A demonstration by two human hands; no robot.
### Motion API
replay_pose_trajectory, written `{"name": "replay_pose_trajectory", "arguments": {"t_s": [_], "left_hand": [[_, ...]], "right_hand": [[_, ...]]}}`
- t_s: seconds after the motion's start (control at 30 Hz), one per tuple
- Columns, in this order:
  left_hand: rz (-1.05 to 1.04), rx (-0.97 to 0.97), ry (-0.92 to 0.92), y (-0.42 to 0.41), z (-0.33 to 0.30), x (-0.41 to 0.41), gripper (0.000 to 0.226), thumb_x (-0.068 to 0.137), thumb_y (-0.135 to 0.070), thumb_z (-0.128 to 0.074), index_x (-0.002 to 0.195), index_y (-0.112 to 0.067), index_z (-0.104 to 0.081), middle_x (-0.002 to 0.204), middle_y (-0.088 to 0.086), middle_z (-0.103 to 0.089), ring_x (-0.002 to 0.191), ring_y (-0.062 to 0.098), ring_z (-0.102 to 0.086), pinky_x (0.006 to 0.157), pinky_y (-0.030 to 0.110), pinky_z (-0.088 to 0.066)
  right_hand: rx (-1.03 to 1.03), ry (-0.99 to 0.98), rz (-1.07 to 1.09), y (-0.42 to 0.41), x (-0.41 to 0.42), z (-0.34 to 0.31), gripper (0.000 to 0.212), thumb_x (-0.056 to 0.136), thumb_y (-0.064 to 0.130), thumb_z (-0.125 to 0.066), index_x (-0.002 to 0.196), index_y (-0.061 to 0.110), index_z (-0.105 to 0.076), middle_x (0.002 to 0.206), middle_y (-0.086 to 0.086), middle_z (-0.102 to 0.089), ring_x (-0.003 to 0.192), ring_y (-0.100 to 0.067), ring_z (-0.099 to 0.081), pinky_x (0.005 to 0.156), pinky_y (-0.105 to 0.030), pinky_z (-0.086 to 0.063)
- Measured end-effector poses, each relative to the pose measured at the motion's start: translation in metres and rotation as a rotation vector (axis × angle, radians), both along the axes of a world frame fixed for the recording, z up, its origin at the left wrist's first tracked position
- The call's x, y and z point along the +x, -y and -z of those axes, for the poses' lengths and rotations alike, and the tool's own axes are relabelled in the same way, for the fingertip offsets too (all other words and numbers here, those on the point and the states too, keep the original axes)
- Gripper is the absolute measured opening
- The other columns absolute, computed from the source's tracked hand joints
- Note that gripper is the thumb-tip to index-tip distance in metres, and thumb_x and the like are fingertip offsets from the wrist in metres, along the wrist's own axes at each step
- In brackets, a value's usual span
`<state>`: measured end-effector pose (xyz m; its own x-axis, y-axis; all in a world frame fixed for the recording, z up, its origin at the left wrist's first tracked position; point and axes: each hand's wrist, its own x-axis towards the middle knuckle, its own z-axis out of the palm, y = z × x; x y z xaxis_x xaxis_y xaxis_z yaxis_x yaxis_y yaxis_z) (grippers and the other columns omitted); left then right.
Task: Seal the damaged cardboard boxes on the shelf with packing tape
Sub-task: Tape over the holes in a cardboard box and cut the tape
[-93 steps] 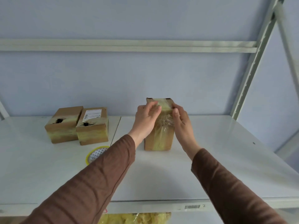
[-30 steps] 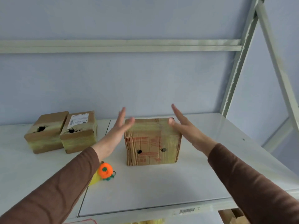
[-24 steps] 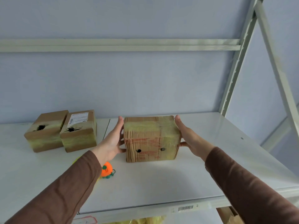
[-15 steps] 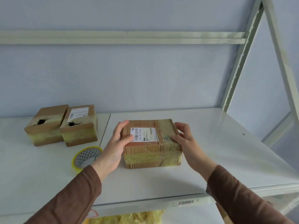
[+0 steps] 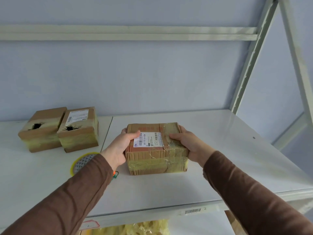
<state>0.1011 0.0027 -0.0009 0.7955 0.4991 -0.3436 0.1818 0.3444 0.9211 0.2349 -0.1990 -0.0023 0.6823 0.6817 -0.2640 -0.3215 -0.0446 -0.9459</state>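
A taped cardboard box [image 5: 156,155] with a white shipping label on top sits at the middle of the white shelf [image 5: 152,192]. My left hand [image 5: 121,146] grips its left side, thumb over the top edge. My right hand [image 5: 188,145] grips its right side the same way. Two smaller cardboard boxes stand at the back left, touching each other: the left torn box [image 5: 41,128] and the right torn box [image 5: 79,128], each with a dark ragged hole in its top. A yellow-rimmed tape roll [image 5: 83,162] lies flat beside my left forearm.
A small orange and green object [image 5: 115,174] peeks out under my left sleeve. A slanted metal upright [image 5: 250,55] bounds the shelf at the right. The shelf's front edge carries a barcode sticker [image 5: 193,211]. Yellowish material [image 5: 130,228] lies on the level below.
The box was tipped from its holed face onto the shelf so the labelled side faces up. Both hands went from flat against its sides to gripping it, and drew it slightly nearer.
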Motion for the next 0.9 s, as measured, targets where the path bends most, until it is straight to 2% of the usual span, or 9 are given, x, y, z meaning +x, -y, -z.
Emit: {"name": "replay_pose_trajectory", "arguments": {"t_s": [0.13, 0.33, 0.4, 0.47, 0.53, 0.63, 0.73, 0.8, 0.9], "left_hand": [[0.025, 0.014, 0.009, 0.008, -0.006, -0.009, 0.045, 0.094, -0.025, -0.074, 0.132, -0.021, -0.051, 0.109, 0.017, -0.076, 0.088, 0.032, -0.075, 0.067, 0.046, -0.061], [0.045, -0.007, 0.392, 0.004, -0.038, -0.019, 0.043, 0.092, -0.057, -0.062, 0.107, -0.019, -0.071, 0.134, 0.0, -0.068, 0.115, 0.021, -0.07, 0.086, 0.041, -0.057], [0.056, 0.127, 0.442, 0.007, -0.036, -0.024, 0.018, 0.102, -0.03, -0.057, 0.095, -0.022, -0.071, 0.149, -0.014, -0.055, 0.133, 0.009, -0.056, 0.101, 0.038, -0.047], [0.131, 0.27, 0.428, 0.01, -0.02, -0.031, 0.035, 0.1, -0.003, -0.049, 0.105, -0.026, -0.074, 0.156, -0.017, -0.046, 0.137, -0.003, -0.047, 0.107, 0.033, -0.043], [0.186, 0.345, 0.421, 0.014, -0.012, -0.039, 0.054, 0.096, 0.005, -0.046, 0.121, -0.035, -0.072, 0.157, -0.014, -0.042, 0.128, -0.011, -0.052, 0.099, 0.023, -0.05], [0.197, 0.702, 0.292, 0.007, -0.024, -0.039, 0.06, 0.101, -0.008, -0.052, 0.146, -0.047, -0.05, 0.167, -0.024, -0.016, 0.149, -0.012, -0.017, 0.122, 0.027, -0.024], [0.482, 1.27, 0.106, 0.003, -0.043, -0.031, 0.073, 0.101, -0.06, -0.048, 0.163, -0.04, -0.015, 0.167, -0.027, 0.007, 0.147, -0.016, 0.017, 0.123, 0.026, 0.005], [0.651, 1.605, -0.049, 0.005, -0.044, -0.022, 0.091, 0.089, -0.08, -0.033, 0.163, -0.035, -0.006, 0.167, -0.021, 0.008, 0.15, -0.008, 0.02, 0.125, 0.028, 0.01], [0.623, 1.706, -0.07, 0.009, -0.038, -0.014, 0.074, 0.098, -0.067, -0.033, 0.162, -0.034, -0.014, 0.17, -0.012, -0.004, 0.156, 0.002, 0.006, 0.127, 0.032, 0.009]], "right_hand": [[-0.004, 0.014, 0.008, 0.003, -0.009, -0.003, 0.039, 0.102, 0.014, -0.061, 0.138, 0.024, -0.05, 0.116, -0.014, -0.076, 0.099, -0.034, -0.076, 0.075, -0.046, -0.063], [0.157, 0.303, 0.203, 0.017, -0.015, -0.029, 0.059, 0.083, 0.07, -0.061, 0.115, 0.02, -0.061, 0.124, 0.004, -0.068, 0.117, -0.019, -0.065, 0.1, -0.042, -0.053], [0.161, 0.449, 0.209, 0.02, -0.021, -0.025, 0.034, 0.083, 0.052, -0.063, 0.099, 0.022, -0.061, 0.131, 0.014, -0.063, 0.125, -0.018, -0.057, 0.098, -0.034, -0.046], [0.131, 0.569, 0.181, 0.025, -0.027, -0.012, 0.019, 0.082, 0.031, -0.06, 0.101, 0.027, -0.062, 0.139, 0.015, -0.055, 0.133, -0.017, -0.049, 0.098, -0.032, -0.045], [0.083, 0.659, 0.117, 0.03, -0.031, -0.007, 0.036, 0.085, 0.02, -0.057, 0.119, 0.031, -0.063, 0.145, 0.018, -0.047, 0.14, -0.015, -0.04, 0.108, -0.035, -0.042], [-0.097, 0.87, 0.044, 0.034, -0.027, -0.02, 0.055, 0.097, 0.008, -0.055, 0.145, 0.033, -0.051, 0.156, 0.018, -0.036, 0.15, -0.009, -0.024, 0.125, -0.04, -0.024], [-0.33, 1.196, -0.149, 0.033, -0.019, -0.036, 0.063, 0.104, 0.043, -0.055, 0.16, 0.031, -0.03, 0.168, 0.012, -0.022, 0.156, -0.004, -0.009, 0.129, -0.038, -0.011], [-0.495, 1.39, -0.33, 0.029, -0.016, -0.041, 0.079, 0.097, 0.068, -0.04, 0.163, 0.032, -0.021, 0.17, 0.011, -0.016, 0.157, -0.005, -0.004, 0.129, -0.039, -0.007], [-0.594, 1.572, -0.348, 0.022, -0.017, -0.036, 0.065, 0.104, 0.06, -0.03, 0.161, 0.031, -0.027, 0.169, 0.012, -0.022, 0.158, -0.009, -0.009, 0.128, -0.047, -0.009]]}}
